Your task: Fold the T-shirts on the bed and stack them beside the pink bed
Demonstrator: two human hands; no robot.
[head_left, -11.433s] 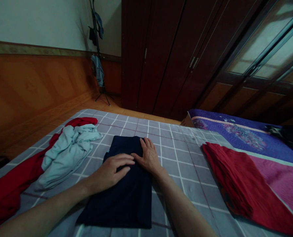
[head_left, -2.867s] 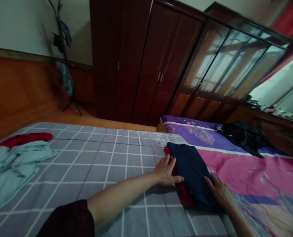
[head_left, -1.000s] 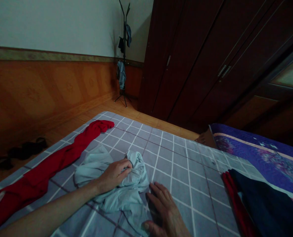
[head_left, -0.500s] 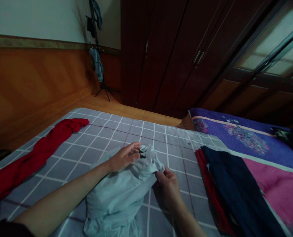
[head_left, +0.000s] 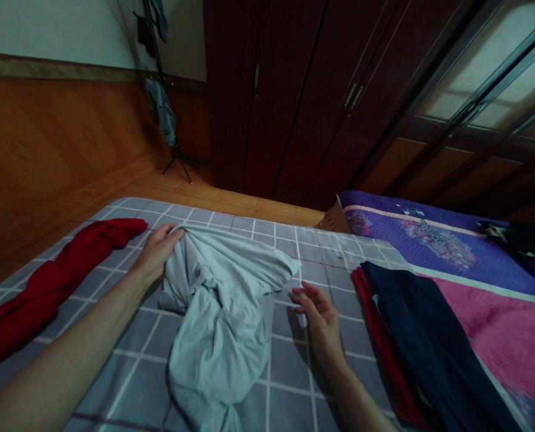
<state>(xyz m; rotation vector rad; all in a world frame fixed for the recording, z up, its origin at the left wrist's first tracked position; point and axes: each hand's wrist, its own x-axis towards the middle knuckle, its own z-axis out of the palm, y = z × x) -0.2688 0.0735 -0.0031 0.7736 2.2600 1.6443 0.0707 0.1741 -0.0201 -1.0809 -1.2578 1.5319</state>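
Note:
A light grey-green garment lies crumpled on the checked grey bedspread, its upper part spread out sideways. My left hand pinches the garment's upper left corner and holds it slightly raised. Just right of the garment, my right hand is apart from the cloth, fingers spread and slightly curled, holding nothing. Its shadow falls on the bedspread.
A bunched red garment lies along the left side. Folded dark blue clothing rests over red cloth at right. Beyond are a purple and pink cover, a dark wardrobe and a clothes stand.
My left hand has moved left and outward, pulling the garment's upper part wide. My right hand has let go of the cloth and sits slightly to its right. The view has shifted a little.

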